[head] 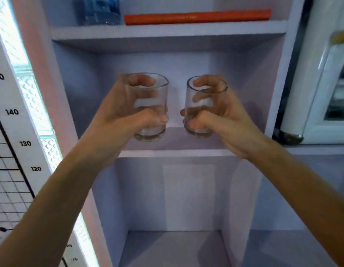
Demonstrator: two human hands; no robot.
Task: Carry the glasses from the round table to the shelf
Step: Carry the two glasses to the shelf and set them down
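Observation:
Two clear drinking glasses are held upright inside the middle opening of a pale lilac shelf unit. My left hand (119,116) is wrapped around the left glass (154,87). My right hand (225,118) is wrapped around the right glass (198,93). Both glass bases are at or just above the middle shelf board (177,153); whether they touch it is unclear. The two glasses stand a short gap apart. Both look blurred.
On the shelf above lie a flat orange-red book (196,16) and a blue-tinted transparent container (98,10). A lower compartment (173,245) opens below. A wall height chart (11,132) is at left, a white appliance (325,74) at right.

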